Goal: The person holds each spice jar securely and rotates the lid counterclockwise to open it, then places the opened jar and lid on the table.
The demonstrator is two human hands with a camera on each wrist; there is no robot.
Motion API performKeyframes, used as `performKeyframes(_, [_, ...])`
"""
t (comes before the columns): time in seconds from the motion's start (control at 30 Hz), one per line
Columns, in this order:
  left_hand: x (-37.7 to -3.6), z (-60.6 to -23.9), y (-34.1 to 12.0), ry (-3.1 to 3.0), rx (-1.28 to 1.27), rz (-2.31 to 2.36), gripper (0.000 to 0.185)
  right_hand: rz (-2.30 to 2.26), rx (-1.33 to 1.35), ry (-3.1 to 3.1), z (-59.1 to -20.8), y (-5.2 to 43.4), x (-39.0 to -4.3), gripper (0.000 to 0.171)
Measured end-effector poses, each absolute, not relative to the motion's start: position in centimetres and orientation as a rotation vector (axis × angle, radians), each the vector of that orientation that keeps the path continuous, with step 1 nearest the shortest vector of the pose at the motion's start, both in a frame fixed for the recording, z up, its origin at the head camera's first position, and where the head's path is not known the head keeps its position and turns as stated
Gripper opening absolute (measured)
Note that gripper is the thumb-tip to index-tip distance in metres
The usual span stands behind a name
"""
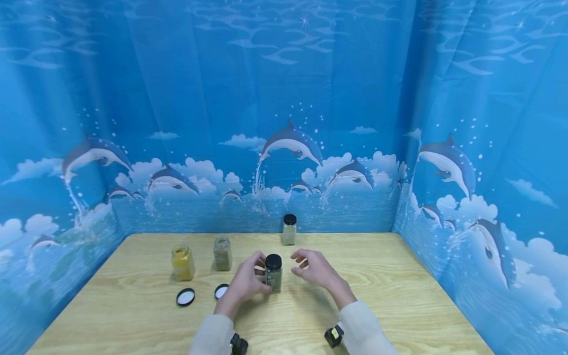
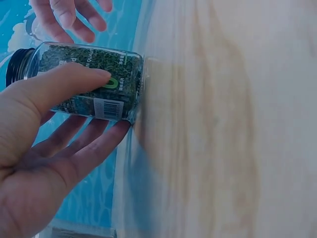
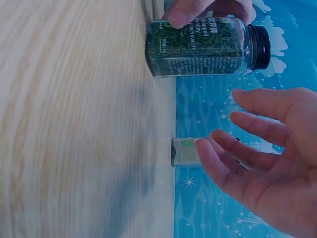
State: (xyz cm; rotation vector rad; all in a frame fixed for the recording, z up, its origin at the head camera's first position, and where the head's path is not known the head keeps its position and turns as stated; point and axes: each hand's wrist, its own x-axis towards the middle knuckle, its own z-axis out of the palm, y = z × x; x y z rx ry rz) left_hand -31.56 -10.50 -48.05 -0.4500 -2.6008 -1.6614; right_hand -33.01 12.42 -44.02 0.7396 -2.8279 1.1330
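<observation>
Clear glass jars (image 1: 182, 264): four, two uncapped
Loose round black lids (image 1: 185, 297): two
Black-capped jar of green flakes (image 1: 275, 281): upright, long axis vertical, cap upward, mid-table (image 1: 421, 305)
Left hand (image 1: 248, 281): gripping it
Right hand (image 1: 316, 268): loosely curved, just beside

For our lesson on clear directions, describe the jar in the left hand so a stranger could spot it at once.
Find the wooden table. Near its middle, the left hand holds a black-lidded jar. Its dark green flakes set it apart from the far jar, also black-lidded but paler inside.
</observation>
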Motion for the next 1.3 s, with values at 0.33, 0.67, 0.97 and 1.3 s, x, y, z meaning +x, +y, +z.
performKeyframes(0.33, [-30.8,-47.8,-10.4,-2.654,-0.455,-1.591,0.063,1.211,0.801,-2.802,-43.8,12.4,-32.2,0.035])
performKeyframes(0.67, [-30.0,-47.7,-10.6,-2.622,-0.477,-1.663,0.057,1.423,0.884,-2.746,-44.4,11.8,-31.4,0.049])
performKeyframes(0.97, [-30.0,-48.0,-10.8,-2.601,-0.461,-1.740,0.061,1.522,0.867,-2.682,-44.9,10.8,-30.9,0.054])
performKeyframes(1.3, [-29.7,-47.8,-10.7,-2.580,-0.463,-1.789,0.062,1.647,0.857,-2.615,-45.4,10.1,-30.8,0.054])
